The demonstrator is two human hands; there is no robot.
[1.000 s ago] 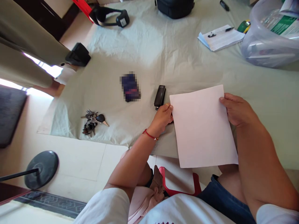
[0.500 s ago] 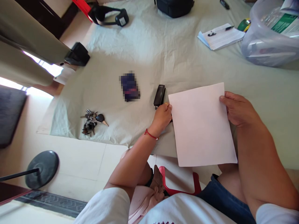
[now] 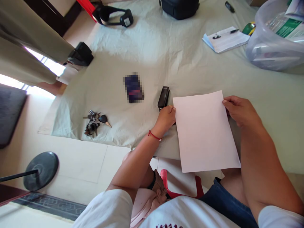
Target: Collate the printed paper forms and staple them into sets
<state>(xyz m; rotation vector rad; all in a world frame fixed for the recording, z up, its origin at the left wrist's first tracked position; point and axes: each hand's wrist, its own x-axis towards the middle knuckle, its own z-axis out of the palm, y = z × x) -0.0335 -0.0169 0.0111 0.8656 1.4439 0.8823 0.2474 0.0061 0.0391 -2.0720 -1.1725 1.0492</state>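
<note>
Between my hands a blank white sheet of paper [image 3: 206, 133] is held at its two side edges, over the near edge of the cloth-covered table. My left hand [image 3: 166, 117], with a red string bracelet at the wrist, pinches the left edge close to the upper corner. The right edge is gripped between thumb and fingers of my right hand [image 3: 241, 109], also near the top. Just beyond my left hand lies a black stapler [image 3: 163, 97], its near end close to my knuckles. The paper hides part of the table edge.
Left of the stapler lies a pixelated dark blue item [image 3: 133, 87], with a bunch of keys [image 3: 96, 122] nearer. Farther off are a headset [image 3: 116, 17], a black case [image 3: 179, 8], papers with a pen [image 3: 225, 39] and a translucent tub [image 3: 273, 52]. A red-framed stool [image 3: 181, 185] stands below.
The paper's upper right corner has come down and a little to the left, along with my right hand. My left hand keeps its hold. The whole view has shifted slightly.
</note>
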